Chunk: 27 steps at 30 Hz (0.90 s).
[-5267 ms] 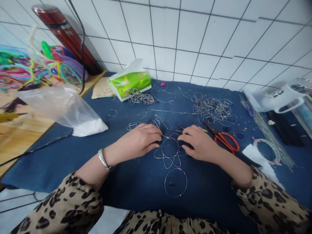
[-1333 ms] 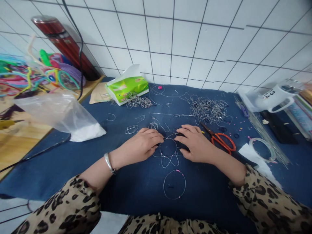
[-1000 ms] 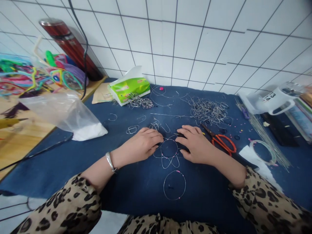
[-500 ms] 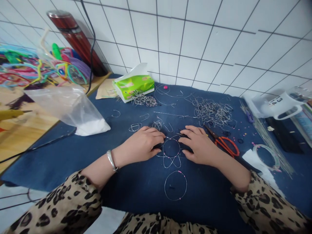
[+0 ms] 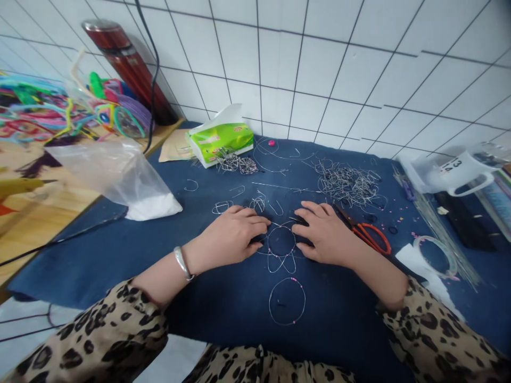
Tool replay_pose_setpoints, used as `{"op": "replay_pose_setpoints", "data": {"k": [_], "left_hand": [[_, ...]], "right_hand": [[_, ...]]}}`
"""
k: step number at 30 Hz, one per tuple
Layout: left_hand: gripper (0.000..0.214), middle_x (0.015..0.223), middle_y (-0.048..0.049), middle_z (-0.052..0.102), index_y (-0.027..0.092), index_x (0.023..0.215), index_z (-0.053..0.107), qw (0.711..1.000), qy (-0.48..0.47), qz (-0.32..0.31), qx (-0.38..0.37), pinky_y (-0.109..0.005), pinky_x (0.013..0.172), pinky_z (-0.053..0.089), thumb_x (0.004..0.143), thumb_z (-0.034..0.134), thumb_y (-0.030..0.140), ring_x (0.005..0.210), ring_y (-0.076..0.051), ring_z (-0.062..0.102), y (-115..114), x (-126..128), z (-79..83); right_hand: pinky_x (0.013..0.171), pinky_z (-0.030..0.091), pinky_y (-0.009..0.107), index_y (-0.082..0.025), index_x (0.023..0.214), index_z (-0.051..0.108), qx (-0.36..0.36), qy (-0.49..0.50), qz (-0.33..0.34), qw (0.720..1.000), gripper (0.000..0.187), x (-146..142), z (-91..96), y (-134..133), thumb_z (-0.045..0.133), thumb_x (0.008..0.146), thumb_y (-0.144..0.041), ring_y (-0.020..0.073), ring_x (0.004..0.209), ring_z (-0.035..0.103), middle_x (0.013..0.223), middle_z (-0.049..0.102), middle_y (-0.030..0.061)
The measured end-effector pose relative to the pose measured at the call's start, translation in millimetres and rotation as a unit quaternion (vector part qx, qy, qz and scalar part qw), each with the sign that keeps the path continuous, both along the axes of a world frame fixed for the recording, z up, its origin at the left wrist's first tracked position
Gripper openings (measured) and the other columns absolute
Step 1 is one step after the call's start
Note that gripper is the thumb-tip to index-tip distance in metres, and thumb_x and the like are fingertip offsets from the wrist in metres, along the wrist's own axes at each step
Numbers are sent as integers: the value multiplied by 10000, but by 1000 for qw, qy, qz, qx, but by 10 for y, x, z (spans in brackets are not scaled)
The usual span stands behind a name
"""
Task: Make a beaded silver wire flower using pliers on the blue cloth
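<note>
A thin wire ring [image 5: 281, 227] with small pink beads and bent wire loops around it, like flower petals, lies flat on the dark blue cloth. My left hand [image 5: 238, 234] rests palm down at its left side, thumb apart from the fingers, fingertips touching or very near the outer loops. On the other side, my right hand [image 5: 325, 234] lies with fingers spread and tips beside the ring. Both palms are hidden, and parts of the side loops are under the fingers. A second, plain wire ring [image 5: 270, 308] with a few pink beads lies closer to me.
Orange-handled scissors [image 5: 373, 236] lie right of my right hand. Behind are a tangle of wire pieces [image 5: 347, 181] and a green tissue pack [image 5: 221, 142]. A plastic bag of white material [image 5: 154, 205] stands left; a tape roll [image 5: 435, 239] and white mug [image 5: 467, 173] are right.
Both hands stay around the beaded wire ring with almost no movement. The whole view has shifted very slightly.
</note>
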<state>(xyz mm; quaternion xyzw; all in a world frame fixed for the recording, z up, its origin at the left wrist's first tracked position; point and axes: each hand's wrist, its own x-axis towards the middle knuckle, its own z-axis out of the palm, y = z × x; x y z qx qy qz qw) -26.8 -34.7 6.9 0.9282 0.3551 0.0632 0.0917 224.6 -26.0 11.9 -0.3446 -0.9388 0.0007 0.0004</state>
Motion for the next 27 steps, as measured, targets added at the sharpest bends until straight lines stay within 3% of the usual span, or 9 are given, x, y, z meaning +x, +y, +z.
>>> {"op": "replay_pose_setpoints", "data": {"k": [19,27], "left_hand": [[250,1124,-48,608,218,1043,586,999,-41,-21,-6,-395,921,336,802,538,268,1029,-219,523,38,17,-29],[291,1146,-49,588,224,1062,599,997,-72,-39,-2,-394,942,333,838,432,142,1049,-204,506,61,90,-91]], "right_hand": [[980,237,493,-215,1050,596,-10,42,-18,999,317,57,-98,-38,540,784,-378,308,1283,252,1279,473,96],[972,249,489,-222,1056,603,-15,61,-10,998,302,63,-128,-30,541,786,-344,304,1279,257,1276,474,94]]}}
